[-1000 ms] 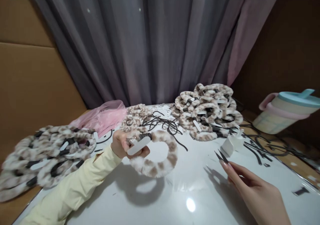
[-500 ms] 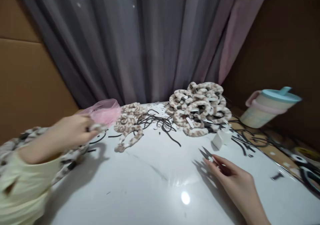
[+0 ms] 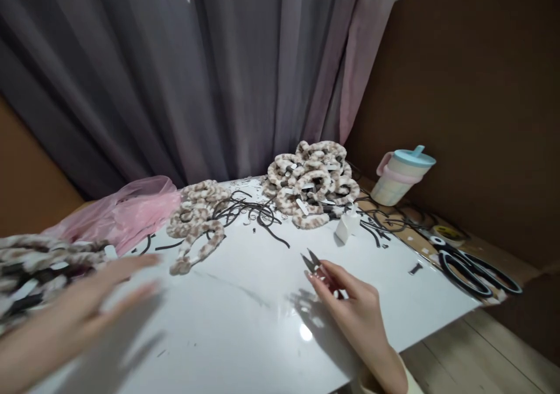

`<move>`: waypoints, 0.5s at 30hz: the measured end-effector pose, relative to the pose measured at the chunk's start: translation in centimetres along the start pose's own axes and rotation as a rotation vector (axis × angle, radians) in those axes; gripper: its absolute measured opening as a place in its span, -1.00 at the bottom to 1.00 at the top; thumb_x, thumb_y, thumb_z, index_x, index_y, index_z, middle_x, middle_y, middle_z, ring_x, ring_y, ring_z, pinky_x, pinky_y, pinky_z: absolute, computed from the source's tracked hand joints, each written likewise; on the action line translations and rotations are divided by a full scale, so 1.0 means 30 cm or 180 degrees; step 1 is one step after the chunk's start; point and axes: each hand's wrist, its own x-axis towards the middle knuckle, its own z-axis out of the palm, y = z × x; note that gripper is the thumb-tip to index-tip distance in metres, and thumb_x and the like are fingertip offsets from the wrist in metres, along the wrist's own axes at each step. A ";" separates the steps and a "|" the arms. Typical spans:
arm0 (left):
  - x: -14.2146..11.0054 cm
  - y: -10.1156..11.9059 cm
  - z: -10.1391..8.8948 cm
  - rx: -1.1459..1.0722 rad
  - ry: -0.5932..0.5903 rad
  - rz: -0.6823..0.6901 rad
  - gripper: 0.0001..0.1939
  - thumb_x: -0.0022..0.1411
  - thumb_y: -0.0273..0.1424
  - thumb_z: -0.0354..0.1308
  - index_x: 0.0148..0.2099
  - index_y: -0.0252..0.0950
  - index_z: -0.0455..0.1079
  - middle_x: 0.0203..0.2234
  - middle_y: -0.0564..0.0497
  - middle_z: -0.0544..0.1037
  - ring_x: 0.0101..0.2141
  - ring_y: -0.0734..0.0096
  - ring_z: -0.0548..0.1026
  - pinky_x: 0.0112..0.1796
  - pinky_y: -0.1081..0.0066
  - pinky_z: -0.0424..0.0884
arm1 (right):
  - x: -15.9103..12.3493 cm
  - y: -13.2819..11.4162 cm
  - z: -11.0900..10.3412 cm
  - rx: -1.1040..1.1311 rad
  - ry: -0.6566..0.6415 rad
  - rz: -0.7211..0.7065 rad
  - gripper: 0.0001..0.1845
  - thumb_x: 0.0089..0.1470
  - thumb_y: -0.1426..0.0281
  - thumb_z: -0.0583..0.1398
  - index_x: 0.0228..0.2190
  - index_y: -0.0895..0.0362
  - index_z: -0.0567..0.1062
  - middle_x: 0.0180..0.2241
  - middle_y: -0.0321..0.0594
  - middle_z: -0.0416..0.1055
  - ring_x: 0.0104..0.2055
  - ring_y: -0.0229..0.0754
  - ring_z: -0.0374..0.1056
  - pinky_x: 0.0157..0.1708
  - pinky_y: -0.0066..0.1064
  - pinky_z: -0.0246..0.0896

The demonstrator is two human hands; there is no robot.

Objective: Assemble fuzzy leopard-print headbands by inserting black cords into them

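Note:
My right hand [image 3: 354,300] is closed around small thread snips [image 3: 313,262], their two pointed blades slightly apart above the white table [image 3: 227,335]. Blurred by motion, my left hand [image 3: 100,300] is stretched out with thumb and fingers apart and nothing between them. Close beside it lies a heap of fluffy brown-and-white rings [image 3: 39,260] with dark sections and white tags. Ahead of that hand a single fluffy loop [image 3: 199,247] rests against a small group of similar fluffy pieces [image 3: 196,201].
At the back stands a larger pile of fluffy rings [image 3: 312,181], with dark cords [image 3: 245,207] beside it. A small white bottle [image 3: 347,226] stands in front. Rightward are a lidded cup [image 3: 398,178], tape [image 3: 448,234] and large scissors [image 3: 466,274]. A pink plastic bag [image 3: 126,210] lies left.
The view has swung right. My left hand has pulled back from near the pink bag, its fingers now spread instead of pinching a pale fluffy piece. My right hand keeps the snips.

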 end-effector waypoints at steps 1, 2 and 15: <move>0.001 0.056 0.097 -0.0060 -0.0426 -0.0216 -0.56 -0.05 -0.21 0.26 -0.05 0.15 0.40 -0.01 0.24 0.45 0.04 0.03 0.30 0.03 0.21 0.22 | -0.011 -0.025 0.012 0.0106 -0.0006 -0.0009 -0.86 0.04 0.37 0.18 -0.36 0.19 0.48 -0.58 -0.28 0.41 -0.62 -0.31 0.26 -0.59 -0.51 0.25; 0.007 0.112 0.197 -0.0317 -0.0954 -0.0324 -0.49 -0.06 -0.22 0.29 0.01 0.06 0.39 0.04 0.13 0.41 0.07 0.00 0.27 0.06 0.19 0.17 | -0.023 -0.047 0.027 0.0190 0.0067 -0.0063 -0.87 0.04 0.38 0.19 -0.35 0.19 0.47 -0.58 -0.28 0.41 -0.61 -0.31 0.28 -0.58 -0.51 0.26; 0.116 0.258 0.677 -0.3853 -0.2964 -0.1218 -0.62 0.17 -0.15 0.09 -0.41 -0.42 0.40 -0.58 -0.06 0.47 -0.60 0.45 0.43 -0.54 0.44 0.43 | -0.024 -0.083 -0.027 0.0461 -0.1645 0.0613 -0.66 -0.03 0.34 0.25 -0.14 0.07 0.46 -0.23 -0.18 0.47 -0.13 -0.10 0.35 -0.15 -0.29 0.28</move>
